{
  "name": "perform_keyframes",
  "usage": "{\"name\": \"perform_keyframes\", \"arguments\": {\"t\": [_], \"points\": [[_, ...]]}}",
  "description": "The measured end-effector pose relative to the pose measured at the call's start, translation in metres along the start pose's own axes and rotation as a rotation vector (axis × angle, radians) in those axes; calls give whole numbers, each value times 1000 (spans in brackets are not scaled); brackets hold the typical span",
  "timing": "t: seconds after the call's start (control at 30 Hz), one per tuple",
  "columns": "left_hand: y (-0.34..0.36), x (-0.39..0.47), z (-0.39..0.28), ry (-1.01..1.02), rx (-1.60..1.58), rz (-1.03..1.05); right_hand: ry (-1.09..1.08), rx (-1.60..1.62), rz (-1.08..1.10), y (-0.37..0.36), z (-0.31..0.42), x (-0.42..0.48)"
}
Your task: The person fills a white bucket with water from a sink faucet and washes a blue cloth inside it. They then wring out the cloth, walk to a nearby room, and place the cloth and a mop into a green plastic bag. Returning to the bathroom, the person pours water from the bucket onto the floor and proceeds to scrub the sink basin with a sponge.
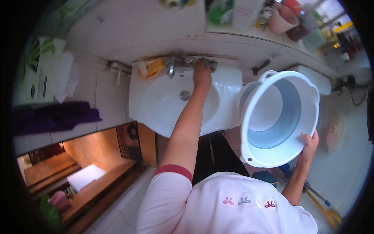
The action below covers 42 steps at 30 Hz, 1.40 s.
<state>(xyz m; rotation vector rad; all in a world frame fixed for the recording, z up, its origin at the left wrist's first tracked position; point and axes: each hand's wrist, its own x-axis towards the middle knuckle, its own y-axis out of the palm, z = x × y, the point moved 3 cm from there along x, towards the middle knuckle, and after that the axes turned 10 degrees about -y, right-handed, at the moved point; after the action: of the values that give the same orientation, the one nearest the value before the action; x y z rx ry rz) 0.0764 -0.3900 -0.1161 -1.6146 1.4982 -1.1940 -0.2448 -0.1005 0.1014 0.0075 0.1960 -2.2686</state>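
My left hand [203, 71] reaches across the white washbasin [157, 99] to its back ledge. Its fingers rest at a dark grey thing [214, 66], perhaps a cloth or scouring pad, beside the chrome faucet [171, 68]. Whether they grip it is hidden by the hand. On the right, my right hand [309, 144] grips the rim of a large white and grey-blue plastic tub [263, 114]. The tub is tilted on its side, its mouth facing me, and nothing shows inside. A metal drain [184, 95] sits in the washbasin's bowl.
A soap dish [143, 76] with a yellow item stands left of the faucet. Bottles and a pink cup [282, 22] line the shelf above. A white toilet tank [315, 79] is behind the tub. A purple towel [58, 115] hangs at left, above a wooden ledge [96, 187].
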Motion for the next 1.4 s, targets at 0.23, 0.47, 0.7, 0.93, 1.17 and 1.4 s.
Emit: {"name": "perform_keyframes", "arguments": {"t": [0.23, 0.47, 0.7, 0.93, 1.17, 1.4], "points": [[-42, -110, 85, -311, -334, 532, 116, 112, -189, -28, -41, -8], [-161, -88, 222, -603, -227, -92, 328, -48, -575, -87, -139, -56], [-129, -49, 273, -179, 160, 57, 390, -115, -597, -70, -181, -101], [-126, 43, 305, -147, -187, 124, 375, -59, -626, -23, -156, -135], [-133, 34, 323, -168, -70, 176, 450, -179, -589, -18, -167, -141], [-166, -125, 314, -245, 24, 72, 499, -158, -654, -38, -216, -158]]}}
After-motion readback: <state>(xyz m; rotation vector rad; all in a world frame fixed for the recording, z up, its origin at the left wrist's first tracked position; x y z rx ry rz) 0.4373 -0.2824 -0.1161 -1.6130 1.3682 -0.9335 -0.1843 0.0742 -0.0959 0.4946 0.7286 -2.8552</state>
